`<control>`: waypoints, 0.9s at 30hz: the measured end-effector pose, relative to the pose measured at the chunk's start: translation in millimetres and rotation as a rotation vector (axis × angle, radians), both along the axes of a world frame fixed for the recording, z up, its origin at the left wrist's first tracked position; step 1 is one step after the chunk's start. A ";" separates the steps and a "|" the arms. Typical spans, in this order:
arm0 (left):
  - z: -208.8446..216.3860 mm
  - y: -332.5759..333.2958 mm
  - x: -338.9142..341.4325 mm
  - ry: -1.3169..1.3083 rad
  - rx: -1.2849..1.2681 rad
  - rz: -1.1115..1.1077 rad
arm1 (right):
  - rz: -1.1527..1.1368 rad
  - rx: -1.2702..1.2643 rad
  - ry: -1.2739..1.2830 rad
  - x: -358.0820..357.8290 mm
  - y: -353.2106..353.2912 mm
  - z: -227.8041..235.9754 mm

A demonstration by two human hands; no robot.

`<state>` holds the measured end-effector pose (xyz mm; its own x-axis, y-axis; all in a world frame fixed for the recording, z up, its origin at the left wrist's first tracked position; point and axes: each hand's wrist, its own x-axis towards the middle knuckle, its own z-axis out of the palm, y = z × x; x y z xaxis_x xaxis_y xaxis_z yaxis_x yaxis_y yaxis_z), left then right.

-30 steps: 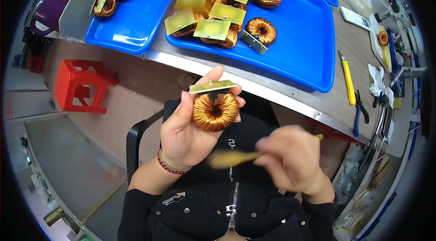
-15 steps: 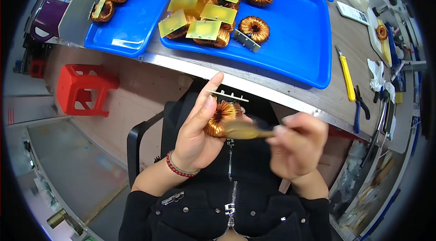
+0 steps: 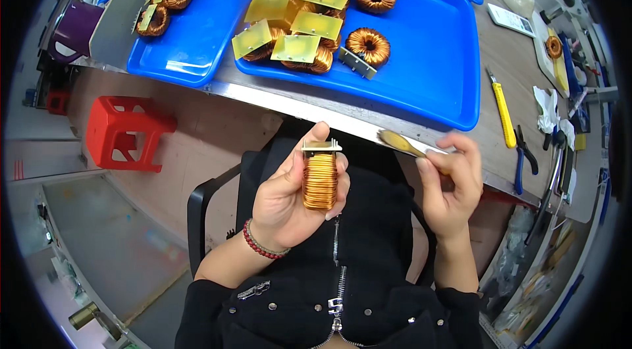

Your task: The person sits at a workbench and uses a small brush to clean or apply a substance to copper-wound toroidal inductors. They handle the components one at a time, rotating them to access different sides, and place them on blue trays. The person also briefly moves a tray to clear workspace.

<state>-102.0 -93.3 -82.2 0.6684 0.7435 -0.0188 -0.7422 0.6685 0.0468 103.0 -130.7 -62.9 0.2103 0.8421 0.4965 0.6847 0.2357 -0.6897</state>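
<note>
My left hand (image 3: 283, 198) grips a toroidal coil (image 3: 320, 181) wound with copper wire, held edge-on over my lap. A small circuit board (image 3: 320, 146) sits across the coil's upper end, its thin edge facing me. Thumb on one side and fingers on the other close around the windings. To the right and apart from the coil, my right hand (image 3: 453, 181) pinches the handle of a small brush (image 3: 400, 143), its bristle end pointing left near the table's front edge.
Two blue trays, the left tray (image 3: 197, 43) and the larger tray (image 3: 421, 66), carry several copper coils with yellow-green boards. Right of them lie a yellow utility knife (image 3: 503, 114), blue-handled pliers (image 3: 522, 158) and a white device (image 3: 511, 20). A red stool (image 3: 128, 132) stands on the floor at left.
The coil has turned from showing its ring face to edge-on. My right hand has drawn the brush away from the coil, up and to the right.
</note>
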 end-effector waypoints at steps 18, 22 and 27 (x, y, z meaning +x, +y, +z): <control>10.9 4.9 7.7 0.335 0.010 -0.045 | 0.179 -0.057 0.144 -26.8 -5.0 -0.8; 12.5 1.2 11.5 0.355 0.008 0.012 | 0.254 0.106 -0.076 -37.5 -12.6 7.4; 3.1 0.1 8.8 0.357 0.134 0.049 | -0.190 -0.016 -0.447 -0.7 9.5 20.6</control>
